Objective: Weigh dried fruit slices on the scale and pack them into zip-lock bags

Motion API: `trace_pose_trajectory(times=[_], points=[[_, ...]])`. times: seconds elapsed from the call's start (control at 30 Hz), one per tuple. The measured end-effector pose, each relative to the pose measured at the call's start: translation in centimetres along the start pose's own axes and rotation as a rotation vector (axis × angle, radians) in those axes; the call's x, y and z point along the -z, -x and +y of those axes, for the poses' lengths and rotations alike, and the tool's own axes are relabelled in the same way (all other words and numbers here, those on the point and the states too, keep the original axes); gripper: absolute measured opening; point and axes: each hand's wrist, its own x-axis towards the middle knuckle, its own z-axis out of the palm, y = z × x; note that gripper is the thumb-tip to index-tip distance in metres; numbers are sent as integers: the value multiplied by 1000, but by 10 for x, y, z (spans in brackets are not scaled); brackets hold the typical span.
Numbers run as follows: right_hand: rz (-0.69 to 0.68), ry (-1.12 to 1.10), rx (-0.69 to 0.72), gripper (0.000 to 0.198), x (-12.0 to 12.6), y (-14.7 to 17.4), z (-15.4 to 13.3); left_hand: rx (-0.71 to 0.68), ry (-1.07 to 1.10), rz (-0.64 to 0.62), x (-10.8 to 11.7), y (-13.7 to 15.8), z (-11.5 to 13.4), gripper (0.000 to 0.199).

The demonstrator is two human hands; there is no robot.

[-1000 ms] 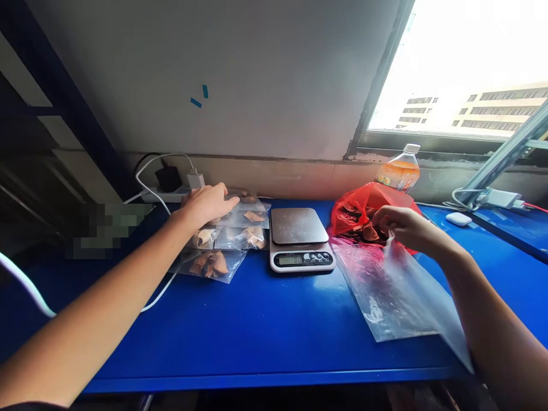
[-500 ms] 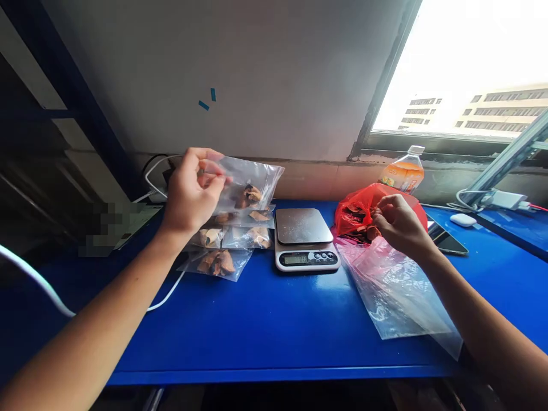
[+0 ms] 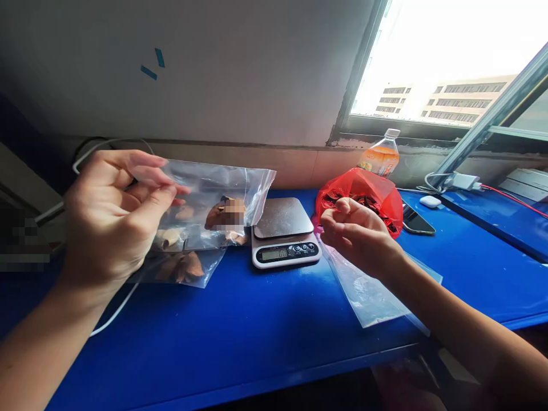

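Raised over the left part of the desk, my left hand [image 3: 113,211] pinches the upper left corner of a clear plastic bag [image 3: 205,180] with a brown dried piece in it. Behind and below it lie several similar bags [image 3: 190,267] with brown dried pieces. My right hand [image 3: 357,231] is closed, thumb and fingers pressed together, in front of an opened red plastic bag [image 3: 387,191] of dark reddish dried pieces. What its fingers hold, if anything, is hidden. A digital scale [image 3: 283,220] stands between the hands, with nothing on its metal plate.
Flat clear bags [image 3: 370,305] lie under my right wrist on the blue desk [image 3: 240,337]. Past the red bag stand an orange drink bottle [image 3: 380,155] and a phone [image 3: 417,221]. A white earbud case [image 3: 430,201] and charger [image 3: 466,181] are farther right.
My left hand has come nearer and left in the view with its clear bag. My right hand has drawn back from inside the red bag, toward the scale. The view has turned right.
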Motion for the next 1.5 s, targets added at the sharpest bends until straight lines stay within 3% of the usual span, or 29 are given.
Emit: trace_pose_trajectory(times=[0.2, 0.3, 0.43, 0.53, 0.67, 0.73, 0.8, 0.9, 0.97, 1.0, 1.03, 1.07, 1.13, 1.2, 1.3, 1.5], points=[[37, 86, 41, 36, 2, 4, -4, 135, 85, -23, -1, 1, 10, 25], [5, 234, 99, 33, 5, 9, 2, 348, 118, -50, 1, 0, 17, 27], [-122, 418, 60, 20, 5, 14, 11, 637, 187, -147, -8, 8, 23, 26], [-217, 484, 12, 24, 1, 15, 15, 716, 223, -217, -18, 17, 22, 30], [-243, 473, -14, 21, -2, 14, 19, 787, 181, -237, -24, 24, 15, 32], [-229, 453, -8, 20, -2, 12, 20, 749, 89, -267, -22, 25, 9, 34], [-193, 451, -2, 19, -1, 11, 20, 590, -132, -347, -19, 28, 3, 46], [-138, 471, -7, 25, -2, 9, 20, 65, -606, -377, -19, 37, 2, 70], [-129, 489, -11, 26, -5, 10, 20, -279, -749, -334, -23, 47, 12, 63], [-131, 498, -7, 26, -6, 11, 20, -371, -728, -346, -26, 53, 19, 51], [-141, 506, 2, 25, -7, 12, 20, -392, -654, -398, -29, 60, 27, 35], [-163, 515, 17, 24, -9, 14, 20, -325, -549, -519, -32, 67, 35, 24], [-256, 540, 51, 21, -11, 17, 19, -184, -353, -712, -38, 79, 47, 15], [-395, 575, 75, 20, -13, 20, 18, -68, -242, -822, -42, 87, 51, 9], [-515, 624, 83, 17, -14, 22, 16, 65, -180, -862, -43, 90, 47, 1], [-459, 702, 98, 11, -19, 25, 19, 65, -166, -833, -41, 87, 41, 9]])
